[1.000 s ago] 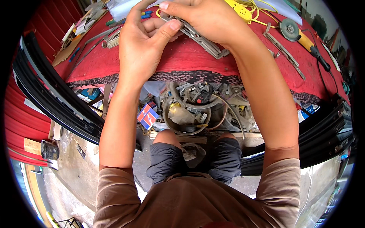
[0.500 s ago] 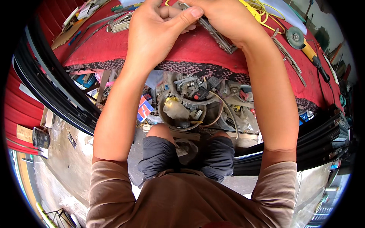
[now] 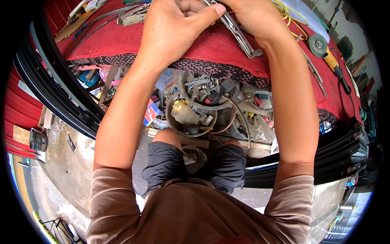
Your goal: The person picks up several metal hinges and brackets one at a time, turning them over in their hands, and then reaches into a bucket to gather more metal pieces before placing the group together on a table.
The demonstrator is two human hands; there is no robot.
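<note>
My left hand (image 3: 172, 30) is closed, its thumb pressed along the upper part of a slim metal window friction hinge (image 3: 235, 32). The hinge slants down to the right, its lower end just above the red padded cloth (image 3: 122, 44) of the bench. Just right of the hinge is my right hand (image 3: 258, 18); its fingertips run past the top edge, so what they hold or touch is hidden. Several similar metal hinges (image 3: 134, 15) lie in a pile beside my left wrist.
An angle grinder (image 3: 331, 61) lies at the bench's right, near a thin metal strip (image 3: 317, 75) and a yellow cord (image 3: 292, 18). Dark frame profiles (image 3: 61, 85) flank both sides. Below the bench are a round pan (image 3: 174, 122) and a tub of metal scraps (image 3: 203, 87).
My right hand has moved right, away from my left thumb. More of the hinge shows between the hands, and its lower end sits further right. The view has shifted slightly.
</note>
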